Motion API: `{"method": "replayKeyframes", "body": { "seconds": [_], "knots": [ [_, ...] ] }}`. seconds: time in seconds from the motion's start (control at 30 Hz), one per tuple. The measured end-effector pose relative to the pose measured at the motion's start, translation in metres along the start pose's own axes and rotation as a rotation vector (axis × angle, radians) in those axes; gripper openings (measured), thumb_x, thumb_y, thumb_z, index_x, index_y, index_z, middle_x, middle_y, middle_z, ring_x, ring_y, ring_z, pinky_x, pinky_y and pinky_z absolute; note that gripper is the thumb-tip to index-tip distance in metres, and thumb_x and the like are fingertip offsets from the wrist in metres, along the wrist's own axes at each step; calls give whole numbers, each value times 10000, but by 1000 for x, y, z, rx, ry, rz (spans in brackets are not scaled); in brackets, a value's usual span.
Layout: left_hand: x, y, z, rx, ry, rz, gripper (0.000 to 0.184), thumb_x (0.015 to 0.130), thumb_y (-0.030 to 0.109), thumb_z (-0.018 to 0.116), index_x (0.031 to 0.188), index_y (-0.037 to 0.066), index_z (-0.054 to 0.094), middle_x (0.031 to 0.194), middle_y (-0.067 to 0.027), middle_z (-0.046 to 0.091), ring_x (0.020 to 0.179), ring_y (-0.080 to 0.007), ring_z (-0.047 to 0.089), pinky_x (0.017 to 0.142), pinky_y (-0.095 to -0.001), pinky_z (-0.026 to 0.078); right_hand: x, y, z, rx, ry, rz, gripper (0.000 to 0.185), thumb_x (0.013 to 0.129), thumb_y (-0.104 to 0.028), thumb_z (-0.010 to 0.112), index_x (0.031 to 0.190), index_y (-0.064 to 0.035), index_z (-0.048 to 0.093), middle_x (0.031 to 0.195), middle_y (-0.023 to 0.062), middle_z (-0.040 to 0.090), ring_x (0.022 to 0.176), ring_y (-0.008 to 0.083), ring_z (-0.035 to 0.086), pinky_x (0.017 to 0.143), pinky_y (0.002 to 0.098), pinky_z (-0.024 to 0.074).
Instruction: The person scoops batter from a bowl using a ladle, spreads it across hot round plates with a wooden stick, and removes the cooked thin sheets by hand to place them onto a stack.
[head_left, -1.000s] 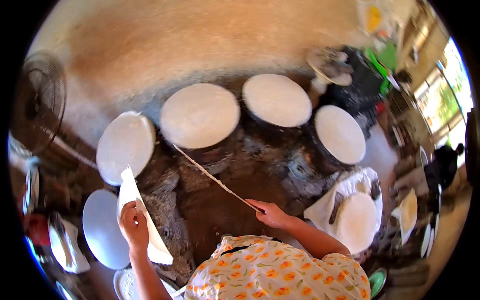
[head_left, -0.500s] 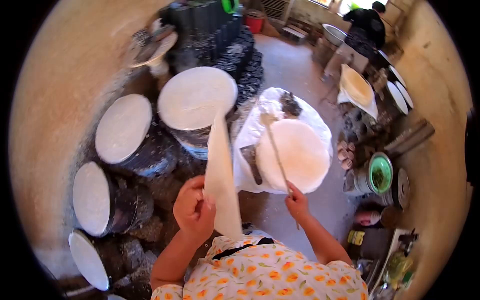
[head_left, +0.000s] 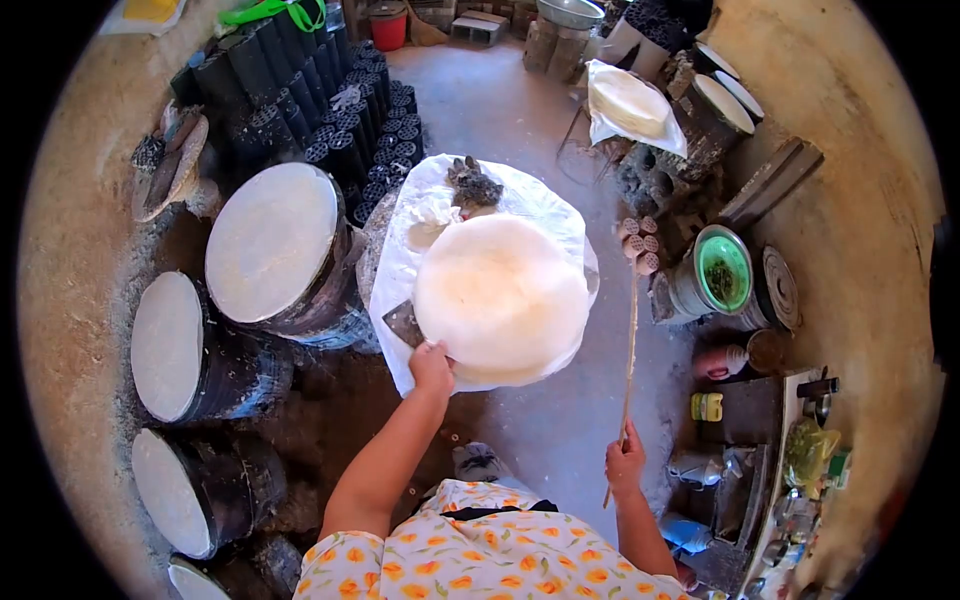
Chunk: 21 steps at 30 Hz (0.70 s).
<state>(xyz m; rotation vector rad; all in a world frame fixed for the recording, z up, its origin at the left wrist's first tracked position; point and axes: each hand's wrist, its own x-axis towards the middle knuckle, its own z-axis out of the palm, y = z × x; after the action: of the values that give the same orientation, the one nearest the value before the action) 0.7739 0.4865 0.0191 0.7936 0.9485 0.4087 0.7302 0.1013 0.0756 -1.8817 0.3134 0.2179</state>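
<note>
My left hand (head_left: 432, 368) is closed at the handle of a scraper with a dark flat blade (head_left: 403, 322); the fingers cover the handle. The blade lies at the left edge of a stack of round, thin, pale flatbreads (head_left: 503, 295). White cloth (head_left: 408, 240) spreads beneath the stack on a round stand. Off to the right, my right hand (head_left: 625, 462) grips a long thin wooden stick (head_left: 631, 355) near its lower end, upright and apart from the stack. Its far tip overlaps several briquettes in view. A dark, crumpled rag (head_left: 472, 187) sits on the cloth behind the stack.
Round griddles with pale tops (head_left: 272, 243) line the left side on dark drums. Black honeycomb briquettes (head_left: 350, 125) are piled behind. At the right stand a green basin (head_left: 722, 268), a cluttered shelf (head_left: 775, 480) and another cloth-wrapped flatbread stack (head_left: 632, 102).
The flatbread sheet has left my left hand, which is now at the scraper. My right hand has swung the stick away from the stack to the right. The view has shifted.
</note>
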Motion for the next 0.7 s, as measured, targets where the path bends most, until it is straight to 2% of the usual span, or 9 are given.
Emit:
{"method": "replayKeyframes", "body": {
  "seconds": [0.1, 0.17, 0.23, 0.27, 0.3, 0.5, 0.6, 0.67, 0.7],
  "knots": [
    [-26, -3, 13, -67, 113, -160, 111, 852, -45, 533, 767, 25, 542, 670, -54, 538, 593, -151, 544, 521, -289, 447, 6, -6, 13, -32, -53, -17, 624, 795, 34, 484, 1399, -98, 393, 599, -30, 474, 426, 49, 419, 377, 200, 363],
    [-27, 1, -4, 56, -33, -357, 88, 810, -63, 544, 776, 18, 541, 714, -79, 548, 627, -212, 573, 532, -334, 485, 23, 1, 27, -79, -103, -86, 623, 794, 40, 480, 1396, -96, 398, 601, -34, 470, 438, 44, 415, 385, 195, 357],
    [-19, 6, -36, 181, -79, -398, 42, 795, -32, 573, 818, 3, 568, 849, -129, 596, 783, -274, 609, 690, -396, 550, 42, -6, 53, -124, -246, -177, 622, 792, 46, 477, 1393, -94, 404, 604, -38, 466, 451, 39, 410, 393, 190, 352],
    [-19, 4, -65, -42, -178, -348, 56, 782, -34, 583, 815, 10, 572, 835, -132, 591, 786, -289, 607, 695, -425, 549, 45, -23, 70, -90, -261, -185, 621, 788, 55, 473, 1389, -90, 411, 604, -41, 457, 458, 36, 399, 401, 185, 344],
    [-36, 13, -72, -125, -63, -258, 72, 783, -15, 584, 822, 29, 543, 793, -116, 543, 736, -250, 591, 613, -391, 540, 46, -40, 87, -57, -285, -188, 621, 784, 63, 470, 1384, -86, 419, 605, -45, 449, 465, 32, 389, 409, 180, 336],
    [-164, 69, -201, -435, 428, -72, 270, 798, -49, 568, 1059, 6, 527, 979, -145, 539, 856, -294, 598, 711, -449, 558, 38, -100, 214, -222, -864, -656, 648, 755, 158, 440, 1362, -68, 458, 686, -54, 371, 559, 34, 348, 501, 177, 321],
    [-263, 46, -261, -599, 806, -44, 292, 803, -64, 558, 1085, 5, 529, 1009, -156, 542, 867, -300, 606, 718, -434, 567, 4, -124, 288, -358, -1165, -671, 604, 774, 124, 434, 1352, -49, 462, 740, -15, 510, 599, 72, 427, 530, 208, 366],
    [-336, 1, -292, -817, 1007, 60, 285, 808, -70, 557, 1084, -5, 526, 982, -173, 566, 822, -302, 621, 702, -424, 576, -25, -123, 340, -354, -1251, -1088, 554, 798, 78, 430, 1340, -32, 467, 919, 71, 646, 684, 128, 519, 608, 242, 427],
    [-367, -27, -300, -919, 1075, 93, 274, 808, -61, 567, 1074, -5, 525, 941, -180, 577, 778, -302, 626, 687, -426, 578, -49, -133, 358, -452, -1326, -1056, 518, 811, 47, 423, 1323, -12, 474, 1132, 136, 635, 765, 169, 567, 690, 268, 457]
  ]
}}
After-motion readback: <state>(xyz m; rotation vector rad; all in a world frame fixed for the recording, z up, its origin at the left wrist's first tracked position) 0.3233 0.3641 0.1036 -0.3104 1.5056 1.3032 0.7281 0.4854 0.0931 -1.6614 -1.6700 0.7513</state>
